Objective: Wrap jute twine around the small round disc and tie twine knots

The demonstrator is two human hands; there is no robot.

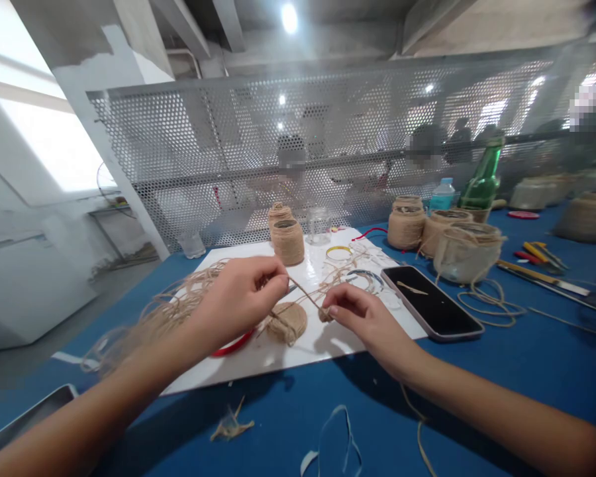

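A short length of twine (pixel 305 296) runs taut between the two hands, its long axis slanting from upper left down to lower right, just above a white board (pixel 328 344) on the blue table (pixel 501 371). The left hand (pixel 238 298) pinches the upper end, fingers closed on it; the right hand (pixel 362 318) pinches the lower end at a small knot-like lump. Under the strand lies a flat coil (pixel 288 321) of the same twine, on the board. A loose tangle (pixel 169 311) spreads behind the left wrist, blurred at its edge. A red ring (pixel 233 346) is mostly hidden under the left hand. A phone (pixel 432 301) lies right of the board. Beyond, wrapped jars (pixel 288 242) stand.
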